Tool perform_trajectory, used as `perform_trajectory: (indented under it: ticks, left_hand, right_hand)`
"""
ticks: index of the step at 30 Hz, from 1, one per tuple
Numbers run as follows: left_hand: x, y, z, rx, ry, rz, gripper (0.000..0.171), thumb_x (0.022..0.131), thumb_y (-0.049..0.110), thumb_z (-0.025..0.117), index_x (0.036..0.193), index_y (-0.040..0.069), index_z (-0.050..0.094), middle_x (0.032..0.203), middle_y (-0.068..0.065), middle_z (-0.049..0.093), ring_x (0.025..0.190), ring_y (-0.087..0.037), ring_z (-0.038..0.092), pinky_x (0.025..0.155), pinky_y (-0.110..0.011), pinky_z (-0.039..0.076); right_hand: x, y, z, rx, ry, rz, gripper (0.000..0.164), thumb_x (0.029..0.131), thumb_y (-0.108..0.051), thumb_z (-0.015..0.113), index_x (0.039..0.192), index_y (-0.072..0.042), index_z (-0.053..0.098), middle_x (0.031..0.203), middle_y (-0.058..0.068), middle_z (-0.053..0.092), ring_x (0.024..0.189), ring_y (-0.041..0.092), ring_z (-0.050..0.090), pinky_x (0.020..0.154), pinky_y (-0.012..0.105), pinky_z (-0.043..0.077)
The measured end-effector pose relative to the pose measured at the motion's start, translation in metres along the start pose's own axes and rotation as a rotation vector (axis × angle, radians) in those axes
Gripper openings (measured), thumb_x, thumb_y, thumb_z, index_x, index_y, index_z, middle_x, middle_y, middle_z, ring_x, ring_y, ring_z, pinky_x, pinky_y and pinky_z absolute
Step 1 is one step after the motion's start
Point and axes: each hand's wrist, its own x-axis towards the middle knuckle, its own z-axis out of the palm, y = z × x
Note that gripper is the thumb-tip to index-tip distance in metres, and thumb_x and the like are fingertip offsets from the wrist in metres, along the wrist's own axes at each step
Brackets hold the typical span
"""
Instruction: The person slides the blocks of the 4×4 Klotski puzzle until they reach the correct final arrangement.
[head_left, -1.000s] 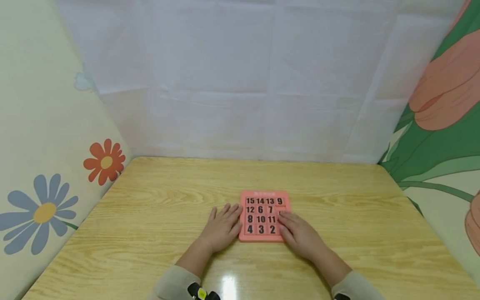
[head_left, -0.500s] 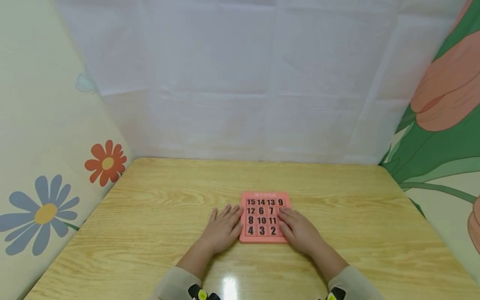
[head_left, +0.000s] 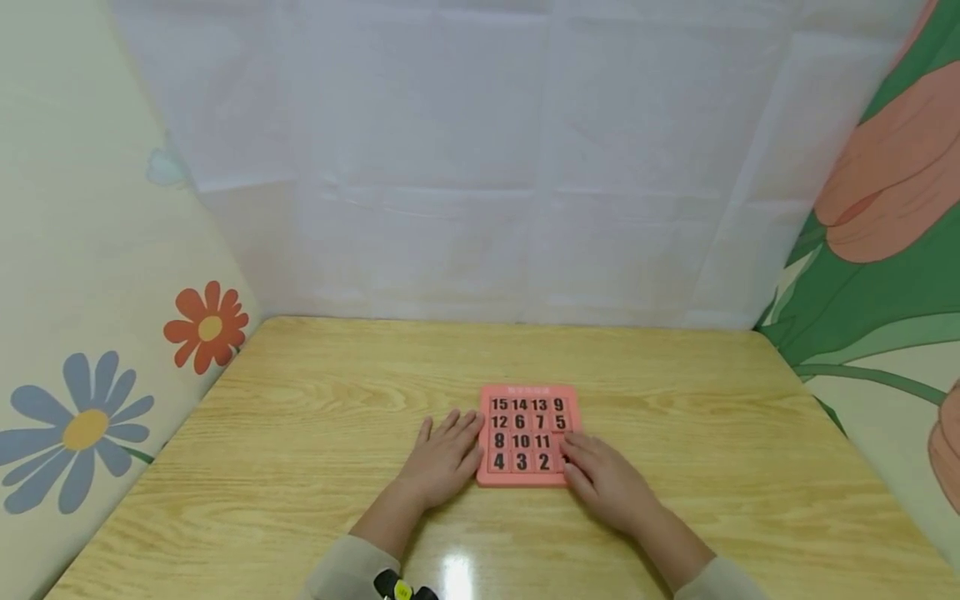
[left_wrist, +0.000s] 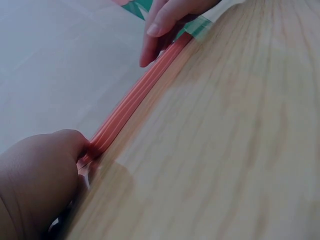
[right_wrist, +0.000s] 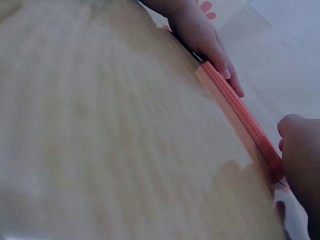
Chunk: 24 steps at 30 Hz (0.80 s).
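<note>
A pink number slide puzzle [head_left: 525, 480] lies flat on the wooden table, its black-numbered tiles facing up. My left hand [head_left: 441, 463] rests at the puzzle's left edge with fairly straight fingers. The fingertips of my right hand [head_left: 611, 487] touch the right side, over the lower right column. Just above them the 5 tile [head_left: 560, 422] sits under the 9 tile [head_left: 558, 405]. A gap shows below the 5, and the tile in the bottom right corner is mostly covered. Both wrist views show the puzzle's pink side [left_wrist: 135, 95] edge-on between the hands.
The wooden table [head_left: 337, 375] extends around the puzzle on all sides. A white cloth [head_left: 450, 167] hangs behind its far edge. Flower-printed panels [head_left: 82, 250] stand at the left and right.
The 5 tile has slid up the right column to sit under the 9, the gap now below it. My right fingers went up, then drew back down and right. The left hand stays put.
</note>
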Motion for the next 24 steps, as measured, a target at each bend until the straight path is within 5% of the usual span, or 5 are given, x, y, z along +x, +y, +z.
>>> perform_trajectory:
  ticks: [12,24]
  left_hand:
    - [-0.001,-0.001,0.001,0.001,-0.001,-0.002,0.055,0.105,0.039,0.037,0.153,0.014,0.035,0.161,-0.007,0.031,0.151,-0.031,0.021,0.122,-0.059,0.005]
    - [0.0,0.0,0.0,0.0,0.0,-0.002,0.054,0.105,0.039,0.038,0.153,0.014,0.035,0.161,-0.006,0.031,0.151,-0.031,0.021,0.122,-0.059,0.005]
  right_hand:
    - [-0.028,-0.006,0.0,-0.017,0.043,-0.085,0.038,0.099,-0.028,0.053,0.131,-0.011,0.063,0.143,0.006,0.057,0.135,0.025,0.051,0.115,0.047,0.036]
    - [-0.022,-0.003,0.001,-0.022,0.027,-0.059,0.04,0.101,-0.031,0.05,0.135,-0.012,0.06,0.147,0.005,0.053,0.138,0.025,0.047,0.118,0.047,0.032]
